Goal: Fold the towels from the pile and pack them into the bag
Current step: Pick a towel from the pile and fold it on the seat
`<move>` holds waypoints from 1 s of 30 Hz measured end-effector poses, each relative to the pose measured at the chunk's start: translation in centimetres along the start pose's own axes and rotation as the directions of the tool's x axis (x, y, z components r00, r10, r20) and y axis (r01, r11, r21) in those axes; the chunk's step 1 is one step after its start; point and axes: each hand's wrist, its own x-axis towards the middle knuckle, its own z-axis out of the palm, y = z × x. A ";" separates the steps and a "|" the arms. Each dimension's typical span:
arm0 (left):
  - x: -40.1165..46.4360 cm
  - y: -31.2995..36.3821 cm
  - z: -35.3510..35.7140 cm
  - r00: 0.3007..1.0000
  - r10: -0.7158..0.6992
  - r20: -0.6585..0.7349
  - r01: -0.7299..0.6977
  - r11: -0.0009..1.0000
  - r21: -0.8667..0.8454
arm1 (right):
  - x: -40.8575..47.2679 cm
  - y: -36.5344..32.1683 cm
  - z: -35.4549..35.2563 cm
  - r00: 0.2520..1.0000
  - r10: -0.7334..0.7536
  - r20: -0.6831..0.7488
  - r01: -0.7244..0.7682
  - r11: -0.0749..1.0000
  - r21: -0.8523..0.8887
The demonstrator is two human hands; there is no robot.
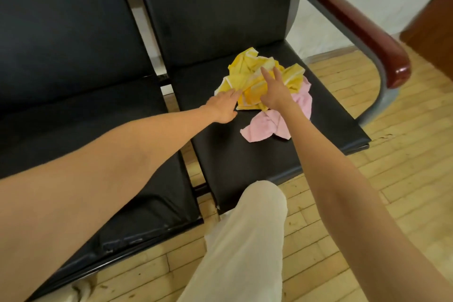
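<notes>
From the head view, the pink towel [259, 127] is partly hidden: the yellow towel [247, 73] lies over its far part and the right forearm crosses it, so its full shape is hard to make out. No bag shows in the picture. The fingertips of the left hand [224, 108] go under the yellow edge, and I cannot tell if they pinch it. The right hand [274, 92] rests on the crumpled yellow towel with fingers spread and straight, gripping nothing.

Both towels lie in a small pile on the right seat [257, 167] of a black bench. A second seat [81, 115] is on the left. A knee in pale trousers [247, 235] stands before the seat edge.

The seats look like smooth black leather, the armrest [362, 32] is glossy dark red on a grey metal tube, and the floor [367, 203] is of light wooden strips.
</notes>
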 end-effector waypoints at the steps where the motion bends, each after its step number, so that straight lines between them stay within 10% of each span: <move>1: 0.8 0.0 0.1 1.000 -0.007 -0.002 0.007 1.000 0.009 | 0.3 0.4 0.5 0.999 0.012 0.047 -0.012 1.000 0.000; 13: 1.1 -3.2 0.8 0.995 0.093 -0.023 -0.080 0.937 0.341 | -2.2 1.3 5.4 0.996 -0.087 0.018 0.088 0.948 -0.304; 19: -3.7 -4.8 1.8 0.993 0.102 -0.063 -0.080 0.956 0.284 | -4.4 -2.5 3.7 0.982 0.039 -0.183 0.001 0.977 0.214; 25: -10.2 -5.8 1.6 0.942 -0.079 -0.327 0.007 0.976 -0.216 | -7.4 -8.9 -0.6 0.930 0.200 -0.308 0.033 0.789 0.613; 30: -17.4 -7.1 -3.9 0.647 -0.444 -0.620 -0.033 0.796 -0.605 | -10.0 -14.7 -2.2 0.924 0.121 -0.363 0.201 0.654 0.729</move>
